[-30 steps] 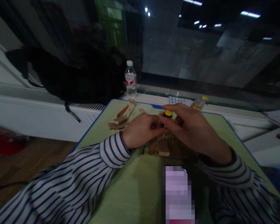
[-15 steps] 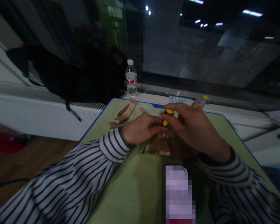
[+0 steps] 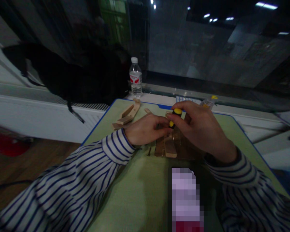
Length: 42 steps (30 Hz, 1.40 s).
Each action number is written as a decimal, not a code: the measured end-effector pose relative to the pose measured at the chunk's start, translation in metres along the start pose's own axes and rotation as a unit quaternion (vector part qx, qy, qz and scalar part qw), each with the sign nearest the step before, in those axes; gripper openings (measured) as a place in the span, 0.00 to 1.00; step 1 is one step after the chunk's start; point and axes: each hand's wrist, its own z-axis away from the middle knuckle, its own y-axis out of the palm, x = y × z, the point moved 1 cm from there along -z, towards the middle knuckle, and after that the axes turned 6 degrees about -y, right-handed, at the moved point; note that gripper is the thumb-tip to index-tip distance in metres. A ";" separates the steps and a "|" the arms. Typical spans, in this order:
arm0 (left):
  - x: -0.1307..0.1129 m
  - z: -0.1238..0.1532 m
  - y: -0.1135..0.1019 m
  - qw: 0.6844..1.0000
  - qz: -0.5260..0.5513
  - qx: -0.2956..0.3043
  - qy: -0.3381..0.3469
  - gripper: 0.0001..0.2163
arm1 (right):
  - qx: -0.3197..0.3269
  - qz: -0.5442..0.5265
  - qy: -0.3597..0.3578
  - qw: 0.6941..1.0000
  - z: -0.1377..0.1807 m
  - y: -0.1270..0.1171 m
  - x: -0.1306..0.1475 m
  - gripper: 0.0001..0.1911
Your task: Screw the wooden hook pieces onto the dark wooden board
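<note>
A short screwdriver [image 3: 177, 111] with a yellow and black handle stands over a wooden piece [image 3: 170, 148]. My right hand [image 3: 199, 129] is closed around the handle's top between thumb and fingers. From the other side, my left hand [image 3: 147, 129] pinches at the handle's lower end; the tip is hidden behind the fingers. Under the wooden piece lies a flat brown sheet [image 3: 159, 150], partly in shadow. A dark screw [image 3: 149, 151] rests on the table just left of it.
Several loose wooden pieces [image 3: 128, 114] lie at the back left of the green table [image 3: 125, 193]. A water bottle [image 3: 135, 79] and a clear bag [image 3: 208, 102] are on the sill behind. A pixelated object [image 3: 186, 196] lies in front. A black bag [image 3: 87, 77] sits at left.
The view has tipped slightly, so the scene sits a little higher in the picture. Both hands keep their hold at the screwdriver; its handle leans slightly differently.
</note>
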 end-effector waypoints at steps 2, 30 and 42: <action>-0.004 0.000 0.000 0.999 -0.019 -0.033 -0.004 0.13 | 0.001 -0.003 0.001 1.000 0.000 0.001 0.001 0.12; 0.006 0.003 -0.006 0.997 0.020 0.070 0.005 0.13 | 0.038 -0.115 -0.048 0.992 -0.002 -0.011 0.006 0.11; 0.040 0.015 0.023 0.987 0.011 -0.160 -0.015 0.08 | 0.127 -0.181 0.008 0.975 0.001 -0.020 -0.003 0.17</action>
